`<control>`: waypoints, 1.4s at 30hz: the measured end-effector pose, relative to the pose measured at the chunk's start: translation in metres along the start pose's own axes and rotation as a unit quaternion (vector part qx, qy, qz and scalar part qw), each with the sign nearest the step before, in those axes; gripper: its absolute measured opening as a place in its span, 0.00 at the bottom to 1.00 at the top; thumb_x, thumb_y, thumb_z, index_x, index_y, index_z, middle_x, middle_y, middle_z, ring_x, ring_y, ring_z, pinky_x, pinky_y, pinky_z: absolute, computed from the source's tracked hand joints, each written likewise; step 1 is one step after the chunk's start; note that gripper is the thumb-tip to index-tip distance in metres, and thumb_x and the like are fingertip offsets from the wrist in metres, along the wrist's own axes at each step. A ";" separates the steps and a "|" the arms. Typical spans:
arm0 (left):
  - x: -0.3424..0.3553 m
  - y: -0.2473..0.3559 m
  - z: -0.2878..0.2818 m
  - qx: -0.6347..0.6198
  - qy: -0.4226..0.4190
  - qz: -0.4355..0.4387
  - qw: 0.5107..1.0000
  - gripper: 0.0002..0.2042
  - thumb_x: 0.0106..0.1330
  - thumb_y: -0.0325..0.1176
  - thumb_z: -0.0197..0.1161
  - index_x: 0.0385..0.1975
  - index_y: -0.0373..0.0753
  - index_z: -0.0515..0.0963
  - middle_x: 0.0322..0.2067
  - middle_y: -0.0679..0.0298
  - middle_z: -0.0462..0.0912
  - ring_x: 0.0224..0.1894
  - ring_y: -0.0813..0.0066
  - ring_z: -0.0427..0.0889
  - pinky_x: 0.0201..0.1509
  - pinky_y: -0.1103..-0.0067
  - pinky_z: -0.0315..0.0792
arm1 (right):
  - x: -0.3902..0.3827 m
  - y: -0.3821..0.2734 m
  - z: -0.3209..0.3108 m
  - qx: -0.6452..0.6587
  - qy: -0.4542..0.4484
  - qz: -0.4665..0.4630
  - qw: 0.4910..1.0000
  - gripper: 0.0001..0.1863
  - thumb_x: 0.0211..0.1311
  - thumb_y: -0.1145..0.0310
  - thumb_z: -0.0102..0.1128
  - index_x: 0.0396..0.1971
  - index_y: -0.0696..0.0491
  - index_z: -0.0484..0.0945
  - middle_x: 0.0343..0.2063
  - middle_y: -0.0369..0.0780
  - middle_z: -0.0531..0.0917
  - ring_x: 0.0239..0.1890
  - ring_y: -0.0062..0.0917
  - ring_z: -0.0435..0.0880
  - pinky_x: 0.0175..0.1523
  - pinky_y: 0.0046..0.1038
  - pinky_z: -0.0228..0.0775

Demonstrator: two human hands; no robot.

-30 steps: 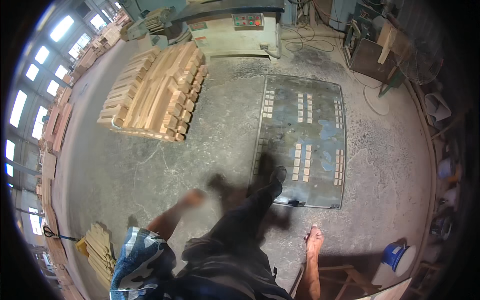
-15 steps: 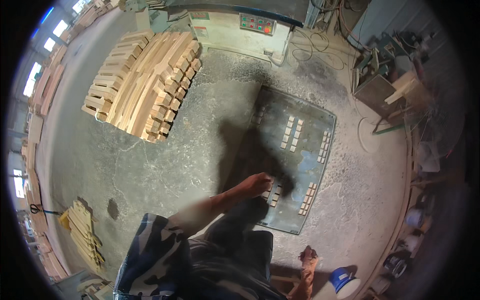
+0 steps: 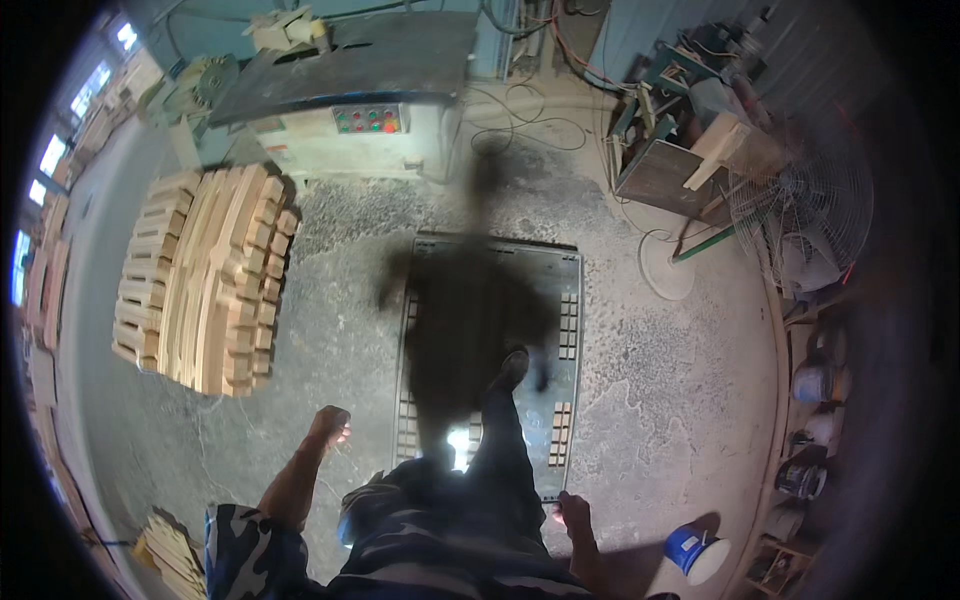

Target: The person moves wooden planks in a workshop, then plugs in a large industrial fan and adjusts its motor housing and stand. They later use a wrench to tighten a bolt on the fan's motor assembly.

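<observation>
My left hand [image 3: 332,425] hangs over the concrete floor, left of a dark metal plate. Its fingers are curled closed and I see nothing in them. At the near right corner of the plate [image 3: 545,390] is my right hand [image 3: 573,510], low beside my body, with its fingers loosely closed and no object showing. My foot [image 3: 515,368] is on the plate. Small pale wooden blocks [image 3: 560,435] lie on it in short rows, more of them [image 3: 568,325] farther along the right side. My shadow darkens the plate's middle.
A stack of shaped timber pieces [image 3: 205,280] stands at left. Beyond it is a machine [image 3: 370,140] with a button panel. A wire-guarded fan [image 3: 805,215] and metal equipment [image 3: 655,175] stand at right, a blue bucket [image 3: 690,550] near right. Cables [image 3: 525,120] trail across the floor.
My left hand has swung back and left, away from over the plate. My right hand is near the plate's corner. My foot now shows forward on the plate, and the view has turned.
</observation>
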State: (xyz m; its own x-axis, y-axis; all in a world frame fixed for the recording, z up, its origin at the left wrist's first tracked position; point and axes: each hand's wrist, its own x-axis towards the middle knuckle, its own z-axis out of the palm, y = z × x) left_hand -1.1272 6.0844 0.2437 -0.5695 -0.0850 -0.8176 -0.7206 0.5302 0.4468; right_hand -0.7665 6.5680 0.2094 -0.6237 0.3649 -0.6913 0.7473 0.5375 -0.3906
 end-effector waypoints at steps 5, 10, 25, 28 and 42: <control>0.024 0.165 0.045 -0.045 -0.033 0.008 0.998 0.14 0.65 0.37 0.56 0.44 0.33 0.73 0.34 0.57 0.81 0.33 0.67 0.83 0.35 0.73 0.78 | 0.145 -0.034 -0.088 0.447 0.016 0.029 0.894 0.16 0.63 0.57 0.59 0.32 0.58 0.75 0.23 0.39 0.82 0.22 0.21 0.81 0.26 0.24 0.74; 0.041 0.292 0.072 0.157 -0.049 0.393 0.905 0.15 0.65 0.39 0.57 0.43 0.33 0.74 0.35 0.58 0.80 0.36 0.69 0.82 0.40 0.74 0.77 | 0.251 -0.133 -0.245 0.402 0.107 0.036 0.909 0.19 0.61 0.55 0.57 0.28 0.59 0.75 0.23 0.41 0.81 0.22 0.23 0.79 0.27 0.26 0.72; 0.299 0.520 0.043 -0.110 -0.027 0.014 0.994 0.07 0.60 0.28 0.54 0.20 0.40 0.74 0.17 0.66 0.72 0.18 0.74 0.74 0.18 0.81 0.66 | 0.396 -0.239 -0.378 0.236 0.093 0.129 0.958 0.18 0.58 0.59 0.55 0.28 0.62 0.77 0.24 0.44 0.82 0.23 0.30 0.83 0.29 0.29 0.76; 0.350 0.612 0.039 -0.169 -0.091 0.048 0.980 0.06 0.60 0.29 0.55 0.22 0.40 0.75 0.20 0.66 0.74 0.21 0.71 0.76 0.20 0.81 0.67 | 0.414 -0.284 -0.408 0.375 0.110 0.215 0.895 0.17 0.57 0.60 0.55 0.28 0.61 0.78 0.25 0.45 0.83 0.23 0.29 0.83 0.28 0.29 0.75; 0.405 0.765 0.010 -0.202 -0.108 0.132 0.964 0.11 0.68 0.35 0.56 0.22 0.44 0.69 0.19 0.73 0.70 0.18 0.87 0.68 0.17 0.86 0.58 | 0.590 -0.380 -0.483 0.167 0.062 -0.009 0.984 0.20 0.57 0.59 0.56 0.32 0.66 0.75 0.26 0.48 0.83 0.24 0.30 0.83 0.31 0.30 0.78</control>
State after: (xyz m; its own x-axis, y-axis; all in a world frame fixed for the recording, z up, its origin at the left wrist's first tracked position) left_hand -1.9048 6.4643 0.2509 -0.6902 0.2095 -0.6927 -0.6816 0.1332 0.7195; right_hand -1.5289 6.9460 0.2440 -0.6449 0.4594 -0.6108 0.7568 0.2723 -0.5943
